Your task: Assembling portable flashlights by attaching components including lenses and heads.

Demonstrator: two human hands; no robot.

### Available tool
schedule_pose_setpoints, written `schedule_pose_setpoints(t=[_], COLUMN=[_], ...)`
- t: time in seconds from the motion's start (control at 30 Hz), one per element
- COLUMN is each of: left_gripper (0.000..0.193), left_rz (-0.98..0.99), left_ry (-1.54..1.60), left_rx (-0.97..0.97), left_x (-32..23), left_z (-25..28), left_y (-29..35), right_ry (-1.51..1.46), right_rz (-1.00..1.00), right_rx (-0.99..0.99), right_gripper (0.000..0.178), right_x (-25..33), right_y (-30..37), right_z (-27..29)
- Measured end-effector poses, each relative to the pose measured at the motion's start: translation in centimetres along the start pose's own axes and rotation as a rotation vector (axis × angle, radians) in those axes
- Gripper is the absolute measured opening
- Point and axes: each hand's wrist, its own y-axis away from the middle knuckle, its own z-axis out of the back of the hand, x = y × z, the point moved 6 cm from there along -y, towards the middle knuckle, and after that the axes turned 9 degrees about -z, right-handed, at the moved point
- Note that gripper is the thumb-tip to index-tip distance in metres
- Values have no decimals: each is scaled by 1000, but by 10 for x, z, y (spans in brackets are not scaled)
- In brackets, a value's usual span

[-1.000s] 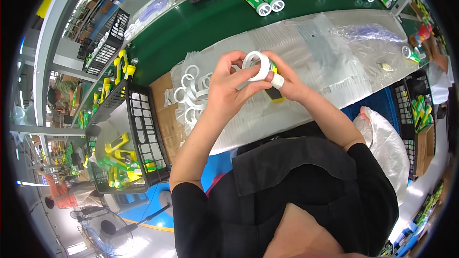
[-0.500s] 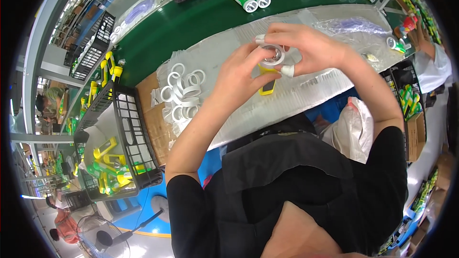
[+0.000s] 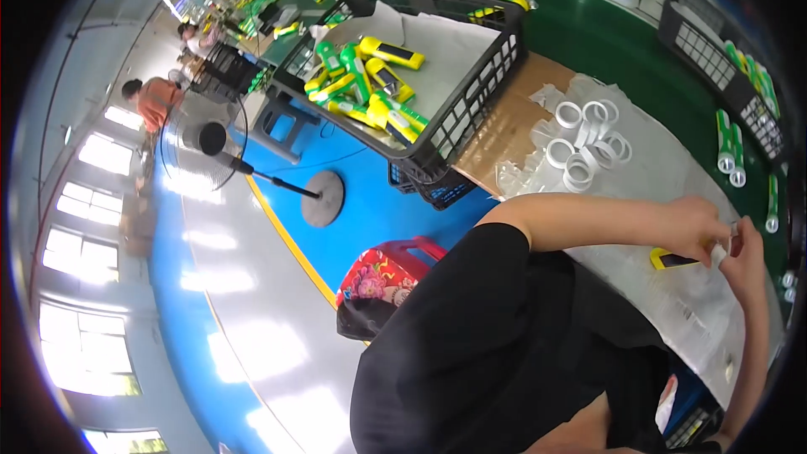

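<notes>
Two hands, my left hand (image 3: 691, 229) and my right hand (image 3: 746, 259), come together at the fingertips near the right edge of the head view, above a pale sheet (image 3: 698, 315) spread over the green bench (image 3: 588, 40). My fingers curl inward and hide what lies between them; I cannot tell whether either hand is clamped on anything. A white finger cover (image 3: 719, 255) shows at the meeting point. Just below my left hand is the yellow-and-black end of a flashlight (image 3: 672, 260), its other end out of sight.

By my reading, the step in hand is close two-handed fingertip work at the flashlight's hidden end. The next move, I judge, calls for one hand keeping the body steady while the other works with even, light pressure.

Loose white rings (image 3: 588, 129) lie heaped on the sheet, beside a strip of brown cardboard (image 3: 487, 147). Beyond it, a black crate (image 3: 481, 101) holds jumbled yellow and green flashlights (image 3: 357, 71). Behind me stands a floor fan (image 3: 206, 139).
</notes>
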Motion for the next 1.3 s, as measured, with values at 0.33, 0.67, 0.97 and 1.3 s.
schedule_pose_setpoints(t=[0.33, 0.67, 0.97, 1.3], left_gripper=[34, 36, 36, 34], left_rz=[18, 84, 75, -8], left_ry=[-21, -119, -106, -88], left_rx=[-32, 32, 37, -21], left_x=[16, 15, 13, 13], left_z=[-8, -2, -3, -8], left_y=[-3, 0, -4, -1], right_ry=[-131, -11, -167, -27], right_rz=[221, 257, 147, 143], right_rx=[118, 133, -5, 176], right_gripper=[26, 27, 24, 19], right_x=[4, 27, 1, 2], right_y=[0, 3, -4, -10], right_z=[3, 4, 12, -2])
